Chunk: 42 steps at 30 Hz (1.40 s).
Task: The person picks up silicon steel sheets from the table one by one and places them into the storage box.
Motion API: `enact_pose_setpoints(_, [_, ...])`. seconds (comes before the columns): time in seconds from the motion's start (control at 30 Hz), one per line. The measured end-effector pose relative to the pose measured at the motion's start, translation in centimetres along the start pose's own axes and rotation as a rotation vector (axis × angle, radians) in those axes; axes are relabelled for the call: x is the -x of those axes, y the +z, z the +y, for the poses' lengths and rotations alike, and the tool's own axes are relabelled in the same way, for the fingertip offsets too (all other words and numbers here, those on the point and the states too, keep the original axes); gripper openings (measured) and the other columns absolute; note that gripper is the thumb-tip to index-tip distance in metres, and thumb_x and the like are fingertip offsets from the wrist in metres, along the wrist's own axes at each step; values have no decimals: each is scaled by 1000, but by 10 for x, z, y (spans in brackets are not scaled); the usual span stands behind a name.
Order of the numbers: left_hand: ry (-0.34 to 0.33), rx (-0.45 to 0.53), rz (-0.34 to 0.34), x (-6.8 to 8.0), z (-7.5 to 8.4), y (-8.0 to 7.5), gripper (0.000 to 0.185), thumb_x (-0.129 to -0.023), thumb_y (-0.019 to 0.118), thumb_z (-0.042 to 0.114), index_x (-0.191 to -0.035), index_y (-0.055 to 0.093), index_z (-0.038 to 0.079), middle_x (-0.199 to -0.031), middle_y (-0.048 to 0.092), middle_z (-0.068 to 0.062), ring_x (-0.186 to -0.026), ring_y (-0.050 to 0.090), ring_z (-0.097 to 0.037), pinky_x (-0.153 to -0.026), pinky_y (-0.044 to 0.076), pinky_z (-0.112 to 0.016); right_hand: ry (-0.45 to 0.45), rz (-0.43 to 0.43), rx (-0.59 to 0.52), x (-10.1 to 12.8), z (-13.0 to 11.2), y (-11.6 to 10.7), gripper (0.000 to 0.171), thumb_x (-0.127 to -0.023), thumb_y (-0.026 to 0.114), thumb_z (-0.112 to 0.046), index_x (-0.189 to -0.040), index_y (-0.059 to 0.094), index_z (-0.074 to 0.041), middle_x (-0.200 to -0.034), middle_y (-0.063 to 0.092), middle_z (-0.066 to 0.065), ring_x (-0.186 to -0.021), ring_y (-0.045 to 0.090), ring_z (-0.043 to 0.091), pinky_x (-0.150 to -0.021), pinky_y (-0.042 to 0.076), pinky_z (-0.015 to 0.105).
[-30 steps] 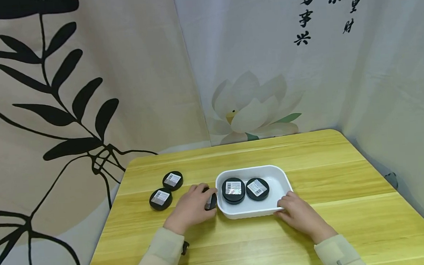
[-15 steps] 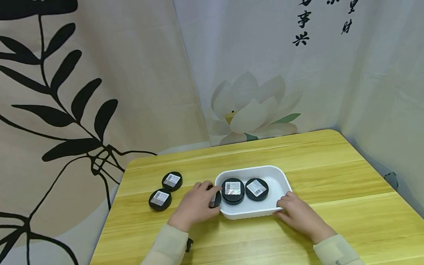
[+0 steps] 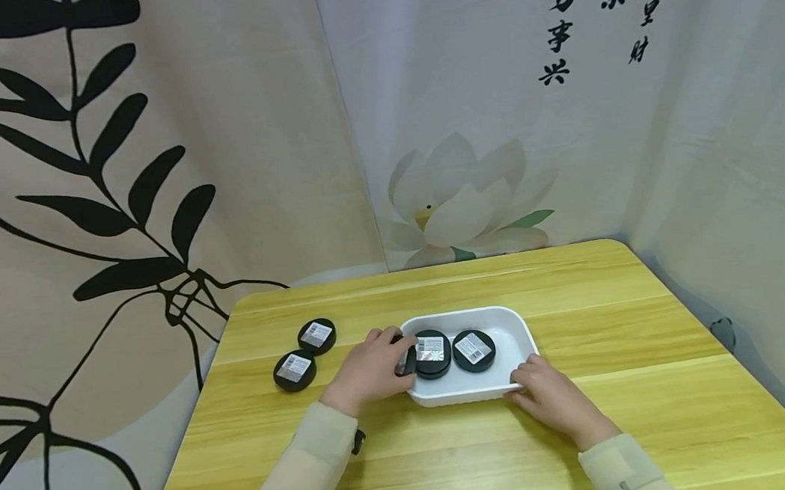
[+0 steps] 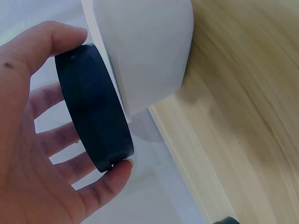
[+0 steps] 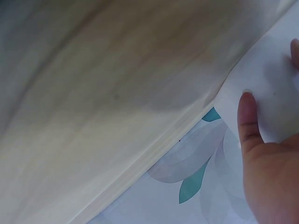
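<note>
While my right hand [image 3: 550,393] rests open-fingered against the white tray [image 3: 515,327], steadying it, my left hand [image 3: 369,366] grips a black tin [image 4: 93,121] at its rim.

The tray [image 3: 515,327] is plain white. Inside it sit two black tins [image 3: 474,349] with silver-white barcode labels; left of the tray lie two more black tins [image 3: 295,371] with the same labels. The table [image 3: 591,293] under the tray is yellow wood with pale grain stripes. Behind the table hang curtains [image 3: 157,139] — beige with black leaves, grey-white with a pale lotus and black script.
</note>
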State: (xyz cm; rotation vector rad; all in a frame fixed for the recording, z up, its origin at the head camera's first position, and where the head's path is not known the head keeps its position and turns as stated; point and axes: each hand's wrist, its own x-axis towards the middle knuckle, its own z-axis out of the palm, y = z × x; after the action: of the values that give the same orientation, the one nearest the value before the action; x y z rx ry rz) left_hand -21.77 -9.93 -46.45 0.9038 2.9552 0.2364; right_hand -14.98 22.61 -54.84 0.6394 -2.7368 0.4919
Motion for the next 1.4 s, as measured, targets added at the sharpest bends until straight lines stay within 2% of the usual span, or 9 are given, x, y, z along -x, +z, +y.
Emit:
enact_pose_setpoints(0.27, [0,16,-10,-5,4,-1,62,-85,71,45,-142,56,28,-142,54,-4,-123,51,-26,-101,49,-49,-49,42,-14,-3,-3,0,24,-80,85,-25,-74,61,-24,-75,55,-17,-81,44,6,-69,44,26])
enact_pose_setpoints(0.7, [-4,5,-31,-16,9,-3,60,-87,72,46,-143,56,28,-144,53,-5,-127,51,-27,-103,48,-49,-6,-19,-32,-5,-2,-1,21,-84,82,-28,-75,63,-24,-77,59,-16,-81,45,6,-70,46,26])
enact_pose_setpoints(0.97, [37,-6,-43,-26,8,-8,59,-87,72,47,-141,58,28,-141,56,-5,-120,53,-25,-96,52,-46,-10,-15,-31,-5,-2,0,19,-84,81,-29,-77,64,-24,-78,60,-16,-81,46,6,-71,46,27])
enact_pose_setpoints(1.2, [47,17,-95,-34,14,-15,61,-87,73,47,-142,57,29,-144,54,-8,-123,53,-26,-98,52,-47,-8,-17,-27,-3,-2,0,20,-84,81,-28,-76,64,-24,-76,57,-17,-80,44,6,-70,45,26])
enact_pose_setpoints(1.4, [62,-17,-111,-45,20,-17,60,-87,73,49,-141,58,29,-143,55,-6,-121,54,-25,-98,52,-45,-8,1,-20,1,-2,-2,20,-82,83,-27,-77,64,-23,-76,57,-15,-79,45,7,-69,45,26])
